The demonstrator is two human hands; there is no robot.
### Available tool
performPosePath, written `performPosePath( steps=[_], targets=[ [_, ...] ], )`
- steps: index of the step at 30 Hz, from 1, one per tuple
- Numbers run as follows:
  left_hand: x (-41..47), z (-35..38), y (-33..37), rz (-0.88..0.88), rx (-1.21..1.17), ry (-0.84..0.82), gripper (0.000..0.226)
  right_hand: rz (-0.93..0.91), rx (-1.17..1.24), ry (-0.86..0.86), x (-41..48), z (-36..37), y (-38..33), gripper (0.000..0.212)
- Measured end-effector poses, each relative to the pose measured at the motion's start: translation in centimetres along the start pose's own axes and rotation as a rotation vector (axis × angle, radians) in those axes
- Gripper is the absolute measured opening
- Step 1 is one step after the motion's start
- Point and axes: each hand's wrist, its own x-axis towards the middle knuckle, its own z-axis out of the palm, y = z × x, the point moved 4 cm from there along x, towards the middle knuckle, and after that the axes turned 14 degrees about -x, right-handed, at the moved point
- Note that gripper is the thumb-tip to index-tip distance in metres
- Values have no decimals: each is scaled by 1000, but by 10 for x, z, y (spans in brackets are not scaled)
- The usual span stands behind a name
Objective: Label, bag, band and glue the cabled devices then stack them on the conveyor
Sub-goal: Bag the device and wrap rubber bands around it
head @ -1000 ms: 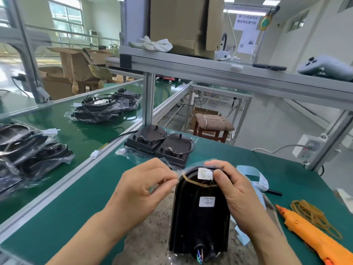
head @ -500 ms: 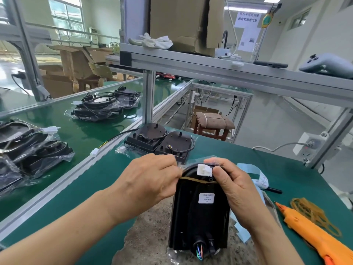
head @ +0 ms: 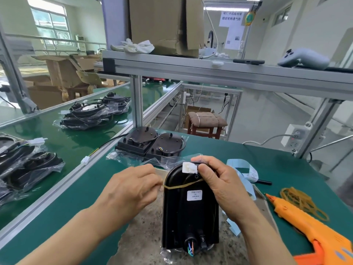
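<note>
A black arch-shaped device [head: 188, 217] in a clear bag lies on a worn mat [head: 145, 234], a white label on its back and wires at its near end. A tan rubber band [head: 180, 186] crosses its upper part. My left hand [head: 131, 188] pinches the band at the device's left edge. My right hand [head: 219, 182] grips the device's top right, thumb beside the white connector [head: 189, 167]. Two unbagged devices [head: 150, 145] sit behind. Bagged devices [head: 91, 113] lie stacked on the conveyor [head: 76, 142].
An orange glue gun [head: 313, 230] lies at the right, next to a heap of rubber bands [head: 299, 199]. A blue label strip [head: 242, 169] and a black pen [head: 264, 182] lie behind my right hand. More bagged devices [head: 24, 163] sit at the left. An aluminium rail [head: 63, 186] divides bench from conveyor.
The rubber band has slid down the device from near its top edge toward the label. My left hand moved down and left with it.
</note>
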Motion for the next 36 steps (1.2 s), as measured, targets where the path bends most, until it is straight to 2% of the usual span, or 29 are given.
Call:
performPosePath(
  steps=[2,4,5,8,9,12,14,17,20,22,26,30,36],
  targets=[
    [-1,1,2,-74,-148,188,14,-4,9,-11,-2,0,0,20],
    [-5,0,2,-228,-306,342,26,-1,26,-7,-3,-1,1,23],
    [-5,5,3,-303,-377,328,36,-3,36,1,-4,-1,1,26],
    [-3,41,10,-503,-736,111,71,-11,138,30,-8,0,0,29],
    [-2,53,11,-544,-802,100,76,4,200,39,-9,0,-1,27],
    [3,65,4,-613,-836,259,61,96,568,7,-10,-2,0,24],
    [5,68,-4,-695,-977,353,51,114,761,-34,-10,-3,0,27],
    [7,75,-8,-829,-1377,383,57,120,597,-39,-12,-7,2,34],
    [8,83,-2,-949,-1586,353,69,-5,258,70,-14,-19,-4,36],
    [7,88,0,-993,-1621,335,67,-73,77,164,-18,-27,-10,36],
    [4,95,-1,-998,-1714,269,48,-142,-80,222,-23,-36,-16,38],
    [6,97,0,-1019,-1689,225,49,-190,-204,263,-23,-38,-17,34],
    [8,91,-6,-1061,-1678,269,48,-382,-331,469,-36,-40,-22,34]
  ],
)
